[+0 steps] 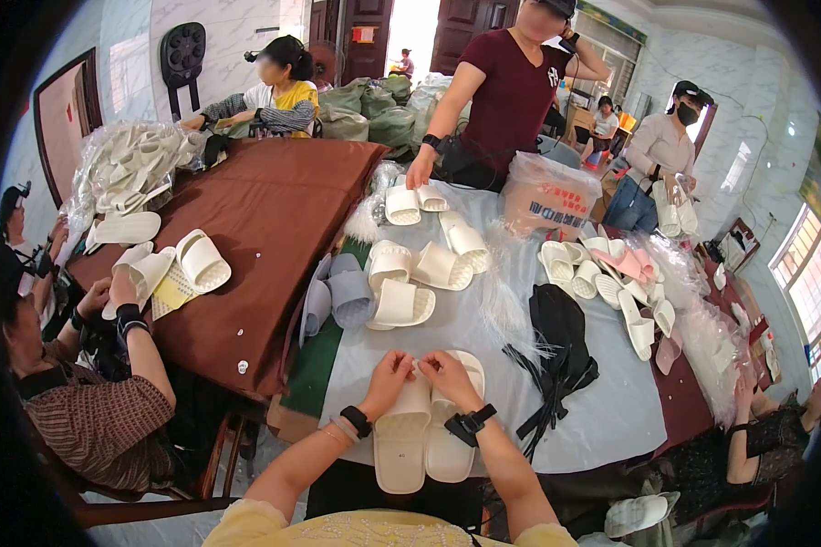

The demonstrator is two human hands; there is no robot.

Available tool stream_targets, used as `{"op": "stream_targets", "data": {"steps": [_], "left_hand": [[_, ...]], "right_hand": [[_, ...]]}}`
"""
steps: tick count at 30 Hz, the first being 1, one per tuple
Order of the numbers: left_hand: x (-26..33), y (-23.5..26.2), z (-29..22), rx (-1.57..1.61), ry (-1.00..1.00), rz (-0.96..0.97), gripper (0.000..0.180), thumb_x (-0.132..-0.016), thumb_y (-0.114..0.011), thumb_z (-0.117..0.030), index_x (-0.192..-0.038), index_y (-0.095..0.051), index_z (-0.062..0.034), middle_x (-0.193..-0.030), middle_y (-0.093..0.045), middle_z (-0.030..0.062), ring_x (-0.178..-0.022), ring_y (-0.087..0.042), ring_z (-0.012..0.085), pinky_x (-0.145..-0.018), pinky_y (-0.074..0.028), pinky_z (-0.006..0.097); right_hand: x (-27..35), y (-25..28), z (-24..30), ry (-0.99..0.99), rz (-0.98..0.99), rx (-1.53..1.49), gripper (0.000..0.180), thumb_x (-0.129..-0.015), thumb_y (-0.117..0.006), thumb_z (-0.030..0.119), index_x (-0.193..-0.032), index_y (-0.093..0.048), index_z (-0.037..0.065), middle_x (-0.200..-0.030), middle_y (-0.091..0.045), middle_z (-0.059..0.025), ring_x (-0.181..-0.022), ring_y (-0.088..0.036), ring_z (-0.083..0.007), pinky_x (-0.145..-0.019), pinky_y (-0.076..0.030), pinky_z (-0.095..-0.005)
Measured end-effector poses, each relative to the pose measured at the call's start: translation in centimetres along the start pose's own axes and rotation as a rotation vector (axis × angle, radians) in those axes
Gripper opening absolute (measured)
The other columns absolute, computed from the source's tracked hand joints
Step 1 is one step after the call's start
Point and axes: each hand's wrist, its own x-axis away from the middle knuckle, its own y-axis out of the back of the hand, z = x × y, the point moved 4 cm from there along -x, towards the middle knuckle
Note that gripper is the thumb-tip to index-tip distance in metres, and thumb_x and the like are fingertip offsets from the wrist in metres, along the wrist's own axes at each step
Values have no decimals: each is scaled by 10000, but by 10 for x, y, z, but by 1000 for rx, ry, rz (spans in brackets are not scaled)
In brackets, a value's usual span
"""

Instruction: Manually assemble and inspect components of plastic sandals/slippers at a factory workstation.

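Observation:
A pair of cream slippers lies side by side at the near table edge, soles partly showing: the left slipper (400, 445) and the right slipper (450, 458). Over their straps my left hand (389, 383) and my right hand (452, 379) come close together, fingertips pinched. Whatever is between the fingertips is too small to make out. Just beyond my hands sit several loose cream slippers (403, 303), with a grey-blue pair (349, 294) to their left. Thin clear strands (511, 296) lie to the right of these slippers.
A black bag with straps (559, 337) lies right of my hands. Farther right is a pile of white and pink slippers (622, 264). A plastic-wrapped box (549, 196) stands at the back. Co-workers handle slippers around the brown-covered table (287, 210) at left and across from me.

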Motion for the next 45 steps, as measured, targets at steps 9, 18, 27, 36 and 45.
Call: {"op": "stream_targets", "data": {"steps": [9, 18, 27, 36, 45], "left_hand": [[0, -1, 2, 22, -17, 30, 159, -908, -496, -166, -928, -500, -8, -778, -543, 29, -674, -546, 89, -625, -470, 222], [2, -1, -2, 25, 31, 3, 148, -907, -491, -150, -930, -492, -4, -790, -531, 30, -689, -526, 89, -641, -473, 233], [3, -2, -5, 17, 5, -5, 140, -904, -496, -144, -930, -502, -6, -792, -549, 34, -670, -543, 86, -624, -479, 224], [5, -3, -12, -31, -8, 37, 138, -894, -514, -137, -914, -512, -1, -769, -549, 27, -682, -526, 82, -628, -447, 218], [5, -2, -10, 1, 6, -23, 157, -887, -533, -155, -924, -532, -3, -780, -567, 29, -690, -536, 83, -650, -445, 211]], "right_hand": [[-1, -2, -2, -12, 17, 4, 181, -819, -606, 180, -876, -578, 11, -768, -602, -52, -693, -524, -136, -628, -422, -259], [1, -1, 3, -20, 11, -15, 175, -821, -599, 177, -878, -578, 12, -774, -605, -50, -695, -524, -133, -634, -420, -256], [0, 0, 0, 11, -10, 4, 200, -816, -598, 191, -886, -582, 4, -779, -615, -83, -680, -555, -168, -625, -442, -276], [-2, -1, -1, 51, -9, 65, 217, -808, -595, 206, -886, -596, 3, -795, -631, -118, -669, -592, -219, -617, -466, -303], [-2, 0, -4, 52, -30, 17, 201, -803, -601, 185, -888, -595, 4, -791, -629, -120, -679, -590, -212, -620, -462, -300]]}}
